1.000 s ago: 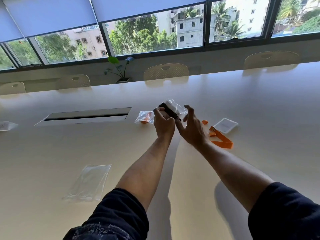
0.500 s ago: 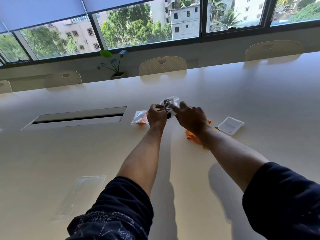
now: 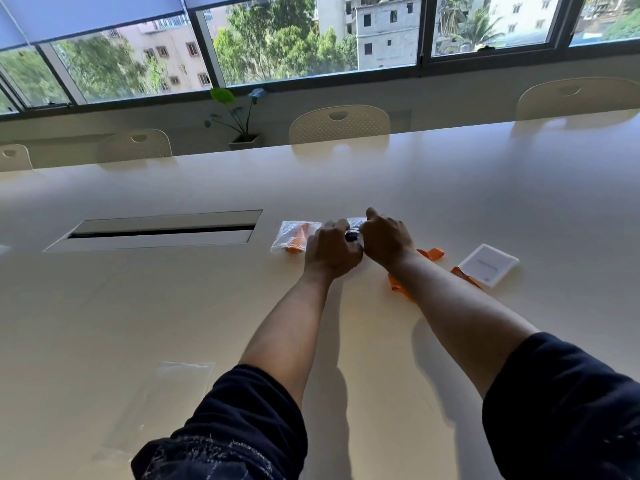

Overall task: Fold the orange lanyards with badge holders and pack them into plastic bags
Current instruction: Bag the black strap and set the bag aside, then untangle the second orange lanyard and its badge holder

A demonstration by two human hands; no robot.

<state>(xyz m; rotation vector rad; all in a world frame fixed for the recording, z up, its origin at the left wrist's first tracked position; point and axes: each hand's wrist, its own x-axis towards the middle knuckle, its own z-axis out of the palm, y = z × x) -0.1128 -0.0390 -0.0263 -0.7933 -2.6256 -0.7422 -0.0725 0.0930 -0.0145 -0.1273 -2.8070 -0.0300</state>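
My left hand (image 3: 330,249) and my right hand (image 3: 386,240) meet low over the table, both curled round a small clear plastic bag (image 3: 355,223) with a dark item (image 3: 352,236) inside; most of it is hidden by my fingers. Just left of my hands lies a packed bag with an orange lanyard (image 3: 294,235) in it. An unpacked orange lanyard (image 3: 431,254) lies loose under and beside my right forearm, with its white badge holder (image 3: 488,265) to the right. An empty clear bag (image 3: 180,382) lies near my left sleeve.
The long pale table (image 3: 173,306) has a recessed cable slot (image 3: 162,230) at the left. Cream chairs (image 3: 339,124) stand along the far edge, and a small potted plant (image 3: 242,116) sits on the sill under the windows.
My hands have lowered the small bag from mid-air down to the table. The right hand went from spread fingers to curled on the bag. The camera has tipped forward.
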